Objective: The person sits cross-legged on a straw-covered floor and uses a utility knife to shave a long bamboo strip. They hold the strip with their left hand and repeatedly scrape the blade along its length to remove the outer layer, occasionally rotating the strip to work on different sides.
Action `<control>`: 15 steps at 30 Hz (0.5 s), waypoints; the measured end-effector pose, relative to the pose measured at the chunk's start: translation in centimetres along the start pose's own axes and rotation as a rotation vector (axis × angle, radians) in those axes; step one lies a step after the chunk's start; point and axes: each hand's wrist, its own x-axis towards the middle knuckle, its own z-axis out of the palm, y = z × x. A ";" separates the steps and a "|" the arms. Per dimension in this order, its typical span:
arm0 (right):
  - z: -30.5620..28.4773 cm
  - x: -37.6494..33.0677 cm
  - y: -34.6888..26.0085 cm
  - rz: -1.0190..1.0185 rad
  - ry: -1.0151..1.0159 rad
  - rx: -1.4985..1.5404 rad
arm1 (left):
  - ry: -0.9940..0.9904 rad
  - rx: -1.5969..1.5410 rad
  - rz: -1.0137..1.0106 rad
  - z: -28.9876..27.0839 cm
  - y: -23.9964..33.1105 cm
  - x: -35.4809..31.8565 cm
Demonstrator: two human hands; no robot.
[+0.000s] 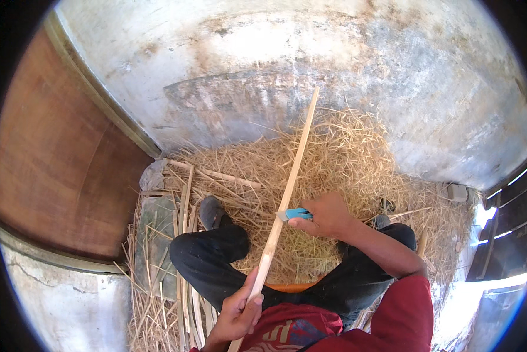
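Note:
A long, pale strip of split wood or bamboo (pixel 294 170) slants up and away from my lap toward the wall. My left hand (pixel 241 310) is closed round its near part, close to my body. In my right hand (pixel 324 216) is a blue-handled utility knife (pixel 299 213), gripped with the fingers wrapped about it. The knife's blade end meets the strip near its middle, and just below that point the strip's surface looks freshly cut. Some of the knife's handle is hidden inside my right hand.
A heap of curly shavings (pixel 340 146) covers the ground between and beyond my legs. Several loose strips (pixel 184 199) lie to my left beside a grey slab (pixel 156 246). A stained wall (pixel 246 76) rises ahead, a brown panel (pixel 70 152) stands left, and dark slats (pixel 504 229) are at right.

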 end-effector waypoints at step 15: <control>-2.3 6.2 11.6 0.722 -0.035 0.089 | -0.103 0.033 0.021 0.5 -1.2 -1.9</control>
